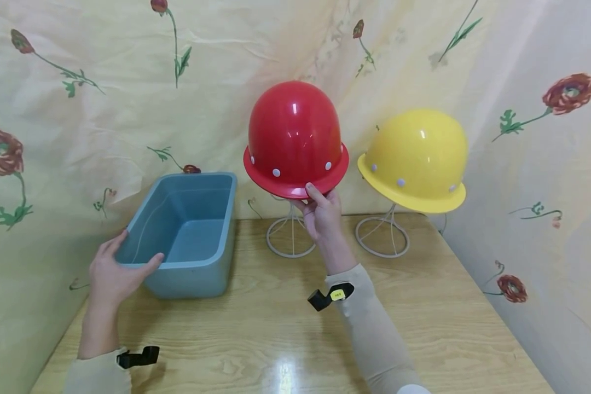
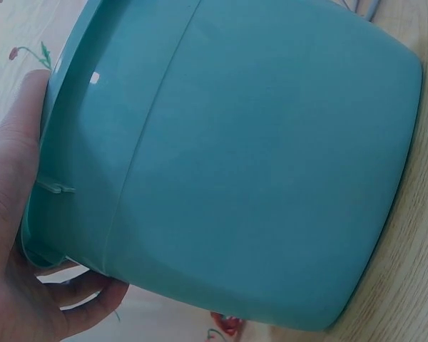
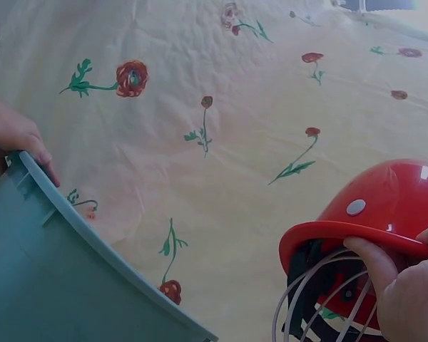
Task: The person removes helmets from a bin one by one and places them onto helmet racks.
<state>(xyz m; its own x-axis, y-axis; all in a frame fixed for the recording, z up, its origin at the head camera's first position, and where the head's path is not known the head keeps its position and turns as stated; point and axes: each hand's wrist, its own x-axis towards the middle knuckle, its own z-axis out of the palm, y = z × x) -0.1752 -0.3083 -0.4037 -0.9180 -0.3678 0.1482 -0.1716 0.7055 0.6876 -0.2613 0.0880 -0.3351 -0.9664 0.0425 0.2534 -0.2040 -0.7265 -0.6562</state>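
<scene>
A red hard hat (image 1: 295,139) sits over a white wire stand (image 1: 291,241), whose loops show inside it in the right wrist view. My right hand (image 1: 323,216) pinches the front brim, thumb on top and fingers beneath. To the left stands a blue-green plastic bin (image 1: 189,278) with its top uncovered and nothing visible inside. My left hand (image 1: 115,273) grips its near left corner, the thumb over the rim and the fingers along the outer side. In the left wrist view, those fingers (image 2: 93,303) curl beneath the rim against the bin wall.
A yellow hard hat (image 1: 418,158) rests tilted on a second wire stand (image 1: 382,238) to the right of the red one. Flower-patterned cloth (image 1: 216,71) hangs behind and beside the wooden table (image 1: 256,334).
</scene>
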